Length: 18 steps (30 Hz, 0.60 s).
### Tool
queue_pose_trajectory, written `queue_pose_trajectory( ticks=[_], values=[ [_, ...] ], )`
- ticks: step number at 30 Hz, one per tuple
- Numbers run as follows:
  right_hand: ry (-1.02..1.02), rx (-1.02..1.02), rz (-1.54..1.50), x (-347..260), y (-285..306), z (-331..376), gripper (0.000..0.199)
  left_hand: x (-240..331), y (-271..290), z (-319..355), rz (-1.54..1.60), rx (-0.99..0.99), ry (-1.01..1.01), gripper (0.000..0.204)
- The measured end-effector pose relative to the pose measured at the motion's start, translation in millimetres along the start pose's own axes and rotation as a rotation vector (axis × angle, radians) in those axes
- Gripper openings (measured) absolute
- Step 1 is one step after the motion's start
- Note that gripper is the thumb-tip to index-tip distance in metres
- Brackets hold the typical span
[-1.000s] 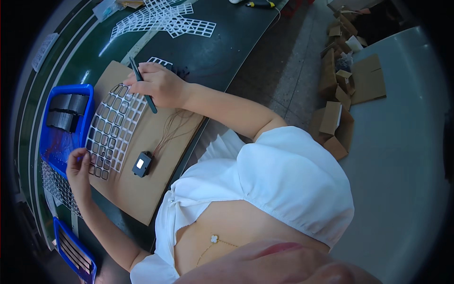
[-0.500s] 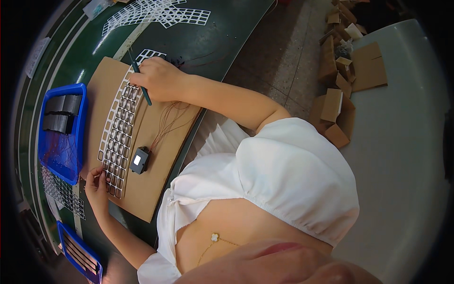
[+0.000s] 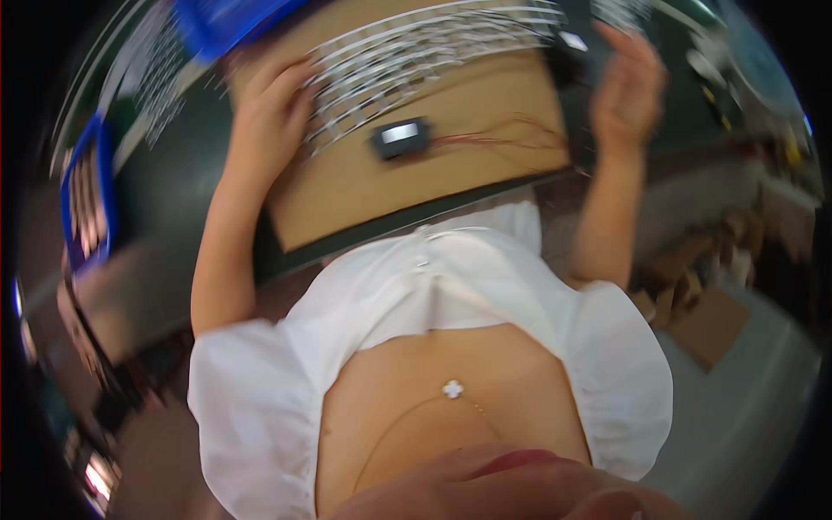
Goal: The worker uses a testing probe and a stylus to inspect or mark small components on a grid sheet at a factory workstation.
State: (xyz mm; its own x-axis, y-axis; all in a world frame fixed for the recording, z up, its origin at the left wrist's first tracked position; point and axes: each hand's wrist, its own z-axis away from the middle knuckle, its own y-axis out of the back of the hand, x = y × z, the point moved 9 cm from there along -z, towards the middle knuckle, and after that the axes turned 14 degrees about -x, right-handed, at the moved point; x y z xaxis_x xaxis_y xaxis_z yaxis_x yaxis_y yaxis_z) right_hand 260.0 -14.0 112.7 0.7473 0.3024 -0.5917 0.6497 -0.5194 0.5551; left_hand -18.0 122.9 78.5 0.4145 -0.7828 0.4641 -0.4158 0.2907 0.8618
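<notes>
The picture is blurred by motion. A white grid of small cells [image 3: 433,52] lies on a brown cardboard sheet [image 3: 390,199] on the dark green table. My left hand [image 3: 269,104] rests on the grid's left end, fingers curled onto it. My right hand [image 3: 628,87] is raised off the cardboard's right edge, fingers pointing up; blur hides whether it holds anything. A small black box [image 3: 400,137] sits on the cardboard below the grid, with thin wires [image 3: 503,139] running right from it.
A blue bin [image 3: 87,199] stands at the left of the table and another blue bin [image 3: 225,17] at the top edge. Cardboard boxes [image 3: 693,303] lie on the floor at the right. The table's near edge [image 3: 416,225] is against my body.
The camera has swung sharply, so the cardboard now lies straight ahead. My right hand has lifted off the grid to the right. My left hand stays on the grid's end.
</notes>
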Motion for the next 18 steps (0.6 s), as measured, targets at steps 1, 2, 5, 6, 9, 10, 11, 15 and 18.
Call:
queue_pose_trajectory(
  ticks=[1,2,5,6,9,10,11,15,18],
  values=[
    [0.003,0.099,0.247,-8,21,2,0.026,3,6,2,0.046,0.029,-0.067,0.020],
    [-0.098,0.152,-0.136,15,38,7,0.039,0,4,5,0.026,0.007,-0.091,0.025],
    [-0.201,0.271,-0.128,9,65,10,0.061,7,12,10,-0.020,0.032,-0.267,0.024],
    [-0.235,0.284,-0.186,4,60,7,0.057,4,3,12,-0.042,-0.069,-0.292,0.026],
    [-0.336,0.187,-0.495,5,22,-1,0.043,12,-4,11,-0.057,-0.203,-0.303,0.027],
    [-0.302,0.035,-0.761,1,-9,-7,0.029,20,-1,9,-0.068,-0.240,-0.287,0.025],
    [-0.363,-0.022,-0.719,-2,-31,-7,0.024,27,1,7,-0.079,-0.277,-0.275,0.025],
    [-0.516,-0.175,-0.830,-6,-102,0,0.012,34,1,7,-0.136,-0.339,-0.236,0.026],
    [-0.561,-0.240,-0.857,-3,-117,7,0.007,35,-4,5,-0.185,-0.362,-0.217,0.027]
  ],
)
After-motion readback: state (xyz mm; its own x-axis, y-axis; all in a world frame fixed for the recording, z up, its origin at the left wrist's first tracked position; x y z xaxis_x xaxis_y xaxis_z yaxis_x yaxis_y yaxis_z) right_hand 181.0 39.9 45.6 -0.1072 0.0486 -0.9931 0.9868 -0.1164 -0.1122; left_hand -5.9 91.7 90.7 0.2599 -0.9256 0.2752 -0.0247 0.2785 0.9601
